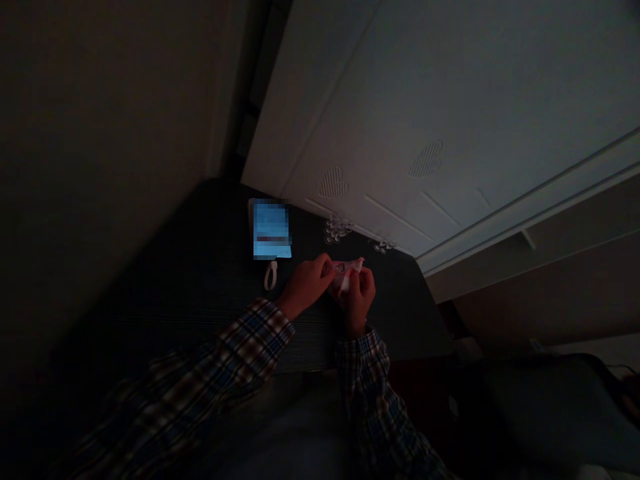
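Both my hands meet over the dark table, pinching a small, soft pinkish-white packet [343, 283] between them. The light is dim, and I cannot tell whether it is plastic film or cloth. My left hand [306, 283] grips its left edge between thumb and fingers. At its right side, my right hand [359, 300] is closed on a crumpled part of the rim. A dark little shape shows near the packet's top, too small to name. Beyond the hands lies a cluster of shiny, clear round pieces [337, 229], with a smaller group of similar pieces [384, 246] farther right.
A lit phone-like screen [271, 230], blurred out, stands left of my hands, with a white strap loop [271, 275] before it. A white panel with heart reliefs [360, 120] rises behind the dark tabletop [200, 280]. A dark padded shape [555, 407] is at lower right.
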Motion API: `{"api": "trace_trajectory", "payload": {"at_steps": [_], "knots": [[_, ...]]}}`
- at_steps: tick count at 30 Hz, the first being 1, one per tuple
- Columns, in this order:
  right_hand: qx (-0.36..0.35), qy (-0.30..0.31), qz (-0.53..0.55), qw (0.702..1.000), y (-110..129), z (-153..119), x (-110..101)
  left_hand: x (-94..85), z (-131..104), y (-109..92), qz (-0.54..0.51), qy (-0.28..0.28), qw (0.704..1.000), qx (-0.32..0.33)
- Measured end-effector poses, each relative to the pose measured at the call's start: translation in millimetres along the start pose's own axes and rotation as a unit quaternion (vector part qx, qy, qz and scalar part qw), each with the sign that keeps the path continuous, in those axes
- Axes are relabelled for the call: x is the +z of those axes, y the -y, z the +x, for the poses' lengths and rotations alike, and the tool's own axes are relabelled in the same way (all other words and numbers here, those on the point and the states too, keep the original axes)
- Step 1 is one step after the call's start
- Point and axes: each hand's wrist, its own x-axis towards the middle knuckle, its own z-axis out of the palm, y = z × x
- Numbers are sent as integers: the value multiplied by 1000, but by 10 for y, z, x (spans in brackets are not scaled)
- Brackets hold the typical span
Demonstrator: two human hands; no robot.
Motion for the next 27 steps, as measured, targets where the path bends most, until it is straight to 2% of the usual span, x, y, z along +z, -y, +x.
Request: {"api": "trace_trajectory", "payload": {"at_steps": [18,27], "knots": [[11,9,11,1000,-47,3,-8,23,0,24,-20,0,1000,5],[10,-1,0,1000,2,-7,-2,14,4,6,-23,4,1000,-3]]}}
